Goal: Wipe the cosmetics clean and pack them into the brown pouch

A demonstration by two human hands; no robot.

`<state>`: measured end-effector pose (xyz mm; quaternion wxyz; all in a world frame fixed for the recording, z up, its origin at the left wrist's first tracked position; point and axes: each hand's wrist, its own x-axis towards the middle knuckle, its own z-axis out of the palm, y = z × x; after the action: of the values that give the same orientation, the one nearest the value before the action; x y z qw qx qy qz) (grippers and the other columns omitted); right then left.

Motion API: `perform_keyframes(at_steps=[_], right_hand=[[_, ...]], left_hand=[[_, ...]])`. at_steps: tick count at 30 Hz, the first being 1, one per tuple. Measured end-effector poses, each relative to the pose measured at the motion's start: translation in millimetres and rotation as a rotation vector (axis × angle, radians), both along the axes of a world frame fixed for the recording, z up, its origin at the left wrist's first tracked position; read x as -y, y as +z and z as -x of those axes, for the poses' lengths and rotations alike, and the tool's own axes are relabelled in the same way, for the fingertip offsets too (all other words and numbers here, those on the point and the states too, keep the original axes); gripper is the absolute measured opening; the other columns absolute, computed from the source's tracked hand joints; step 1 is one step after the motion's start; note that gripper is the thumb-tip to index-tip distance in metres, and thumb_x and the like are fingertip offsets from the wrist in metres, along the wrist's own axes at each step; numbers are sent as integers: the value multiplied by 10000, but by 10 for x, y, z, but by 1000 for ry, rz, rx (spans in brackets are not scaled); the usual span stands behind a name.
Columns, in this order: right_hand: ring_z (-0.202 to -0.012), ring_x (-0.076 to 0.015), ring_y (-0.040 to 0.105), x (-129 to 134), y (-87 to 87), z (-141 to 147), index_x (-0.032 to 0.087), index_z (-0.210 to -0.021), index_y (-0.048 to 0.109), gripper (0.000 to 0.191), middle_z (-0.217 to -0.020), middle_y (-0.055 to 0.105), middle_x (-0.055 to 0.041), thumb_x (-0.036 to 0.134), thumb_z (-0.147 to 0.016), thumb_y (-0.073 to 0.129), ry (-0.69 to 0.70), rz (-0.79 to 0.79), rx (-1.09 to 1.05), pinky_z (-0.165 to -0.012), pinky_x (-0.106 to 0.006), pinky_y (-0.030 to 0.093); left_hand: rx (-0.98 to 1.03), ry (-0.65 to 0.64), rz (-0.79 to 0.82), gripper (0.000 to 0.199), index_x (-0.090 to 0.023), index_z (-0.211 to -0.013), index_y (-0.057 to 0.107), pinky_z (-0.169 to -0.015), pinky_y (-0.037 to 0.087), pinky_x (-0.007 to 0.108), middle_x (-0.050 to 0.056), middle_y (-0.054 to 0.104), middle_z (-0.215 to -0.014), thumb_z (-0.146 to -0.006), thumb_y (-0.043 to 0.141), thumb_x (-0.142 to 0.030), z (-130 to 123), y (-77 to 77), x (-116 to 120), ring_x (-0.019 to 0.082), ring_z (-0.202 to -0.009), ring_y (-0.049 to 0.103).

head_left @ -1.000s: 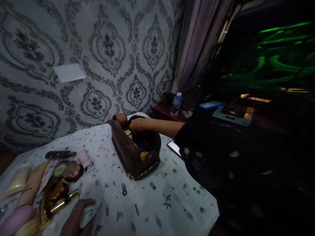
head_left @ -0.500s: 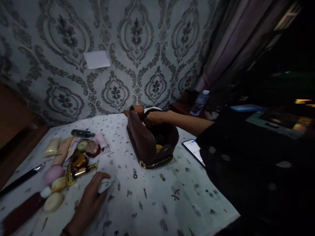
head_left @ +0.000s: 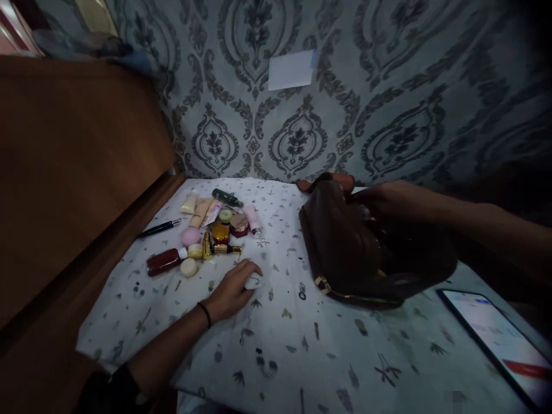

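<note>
My left hand [head_left: 233, 289] rests on the patterned cloth, its fingers wrapped round a small whitish item [head_left: 253, 281]. My right hand [head_left: 379, 198] reaches into the mouth of the open dark brown bag [head_left: 340, 247]; its fingers are hidden in shadow there. Beyond my left hand lies a group of cosmetics: a dark red bottle [head_left: 164, 262], a pink egg-shaped item [head_left: 190, 236], a gold-lidded jar [head_left: 220, 233], a pink tube [head_left: 252, 219], a dark green bottle [head_left: 227, 197] and several more pieces.
A phone [head_left: 495, 339] with a lit screen lies at the right front. Brown wooden furniture [head_left: 81, 144] stands at the left. A black pen-like item [head_left: 159, 228] lies near the cosmetics. White paper [head_left: 291, 71] is on the patterned wall.
The view has swung left, so the bag, phone and cosmetics appear further right. My left hand still holds the whitish item, and my right hand is still in the bag.
</note>
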<state>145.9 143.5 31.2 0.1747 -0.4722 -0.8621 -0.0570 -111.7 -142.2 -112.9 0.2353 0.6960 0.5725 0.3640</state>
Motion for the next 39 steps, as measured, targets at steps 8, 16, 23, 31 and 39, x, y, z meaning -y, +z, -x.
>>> perform_keyframes(at_steps=[8, 16, 23, 31, 39], right_hand=[[-726, -223, 682, 892, 235, 723, 184, -1095, 718, 264, -825, 749, -88, 207, -908, 533, 327, 13, 31, -662, -326, 478], [-968, -227, 675, 1422, -502, 1604, 199, -1091, 700, 252, -1052, 738, -86, 233, -914, 524, 589, 410, 262, -768, -265, 446], [-868, -181, 657, 1368, -919, 1875, 175, -991, 709, 191, -954, 735, -67, 232, -876, 567, 627, 531, 264, -675, -229, 396], [-838, -181, 648, 1355, -1113, 1928, 166, -941, 710, 191, -904, 730, -55, 145, -802, 581, 644, 592, 165, -656, -234, 382], [-729, -165, 619, 1222, -1080, 1873, 170, -880, 699, 128, -834, 719, -40, 184, -756, 671, 772, 599, 194, -625, -239, 405]], left_hand=[[18, 13, -34, 388, -205, -1000, 498, -850, 447, 308, 40, 532, -985, -680, 473, 12, 57, 3, 7, 206, -953, 524], [-44, 92, -63, 393, -209, -994, 491, -876, 455, 327, 50, 519, -1023, -683, 469, 29, 155, 1, 0, 217, -993, 527], [-186, 48, -77, 382, -215, -1058, 476, -925, 477, 377, 77, 511, -1106, -736, 521, -14, 150, -61, -9, 249, -1078, 512], [-259, 184, -90, 422, -217, -1050, 493, -886, 492, 373, 71, 517, -1093, -699, 482, 17, 216, 6, -5, 235, -1039, 527], [-439, 494, -19, 446, -221, -1044, 516, -871, 474, 391, 68, 510, -1073, -687, 464, 40, 428, 42, -60, 249, -1050, 512]])
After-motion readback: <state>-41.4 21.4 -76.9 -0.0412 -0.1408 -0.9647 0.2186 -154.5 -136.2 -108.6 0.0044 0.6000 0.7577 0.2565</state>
